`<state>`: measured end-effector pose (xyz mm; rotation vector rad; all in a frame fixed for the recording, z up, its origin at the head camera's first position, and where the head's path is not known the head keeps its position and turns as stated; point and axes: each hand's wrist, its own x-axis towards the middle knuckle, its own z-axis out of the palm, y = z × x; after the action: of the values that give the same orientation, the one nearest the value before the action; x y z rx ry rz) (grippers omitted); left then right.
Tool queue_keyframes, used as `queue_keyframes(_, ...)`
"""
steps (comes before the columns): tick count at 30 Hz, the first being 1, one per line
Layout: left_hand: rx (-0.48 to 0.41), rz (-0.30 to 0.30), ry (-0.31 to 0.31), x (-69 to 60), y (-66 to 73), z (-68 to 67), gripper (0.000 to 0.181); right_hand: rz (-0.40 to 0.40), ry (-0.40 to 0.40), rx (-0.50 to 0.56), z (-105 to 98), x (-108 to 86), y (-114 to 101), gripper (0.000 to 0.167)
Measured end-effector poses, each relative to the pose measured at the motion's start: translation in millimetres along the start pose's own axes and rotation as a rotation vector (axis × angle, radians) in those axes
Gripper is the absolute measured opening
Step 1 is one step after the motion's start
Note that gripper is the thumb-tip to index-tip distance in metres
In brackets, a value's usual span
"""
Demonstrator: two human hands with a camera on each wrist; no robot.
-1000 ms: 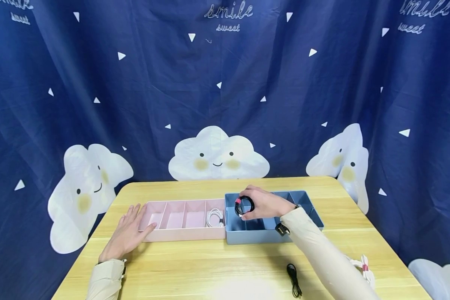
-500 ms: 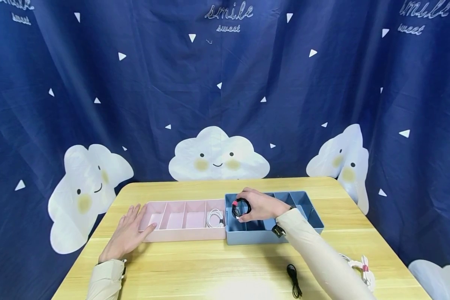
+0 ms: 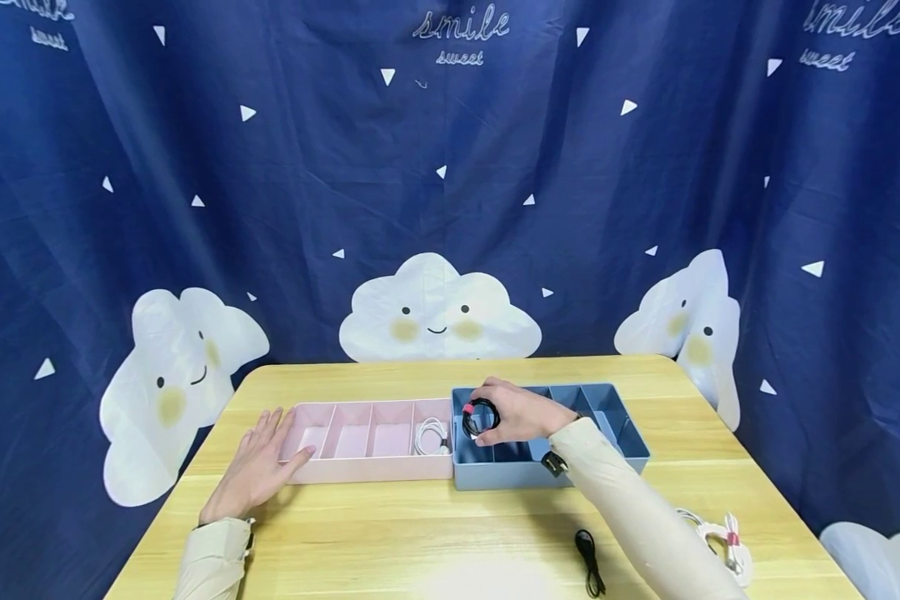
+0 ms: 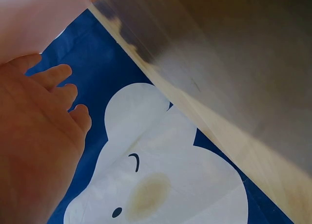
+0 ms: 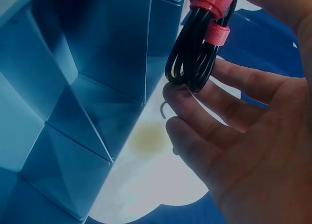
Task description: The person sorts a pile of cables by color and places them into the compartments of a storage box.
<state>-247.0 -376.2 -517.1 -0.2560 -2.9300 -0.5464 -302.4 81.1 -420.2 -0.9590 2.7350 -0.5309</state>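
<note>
In the head view my right hand [image 3: 525,412] holds a coiled black cable [image 3: 482,418] over the leftmost compartment of the blue divided box [image 3: 547,477]. The right wrist view shows that black cable [image 5: 192,53] bundled with pink straps, between the thumb and fingers. My left hand [image 3: 251,471] rests on the left end of the pink divided box [image 3: 375,471], its fingers spread and straight. A coiled white cable [image 3: 431,436] lies in the pink box's rightmost compartment. The left wrist view catches the left hand [image 4: 39,131] touching the pink box's side.
A second black cable [image 3: 589,560] lies on the wooden table [image 3: 390,542] near the front. To the right, partly behind my right forearm, is a white cable [image 3: 731,550] with a pink strap. The two boxes stand end to end. A blue curtain [image 3: 420,208] hangs behind.
My right hand has moved slightly to the left with the black cable, over the blue box's leftmost compartment. My left hand has stayed on the pink box.
</note>
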Motion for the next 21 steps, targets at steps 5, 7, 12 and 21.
queue_keyframes(5, 0.004, 0.002, 0.002, 0.0, -0.8, 1.1, 0.090, -0.001, -0.001, -0.007, 2.6, 2.1, 0.6, 0.071)
queue_keyframes(7, 0.005, 0.003, 0.005, 0.3, -1.0, 1.3, 0.090, -0.004, 0.000, -0.009, 2.9, 2.3, 0.4, 0.070)
queue_keyframes(12, 0.008, 0.002, 0.004, 0.6, -1.7, 1.6, 0.090, -0.007, -0.002, -0.005, 3.2, 2.8, 0.2, 0.070)
queue_keyframes(21, 0.006, -0.002, 0.002, 1.3, -3.3, 2.7, 0.091, -0.012, -0.005, 0.000, 3.9, 3.5, -0.2, 0.069)
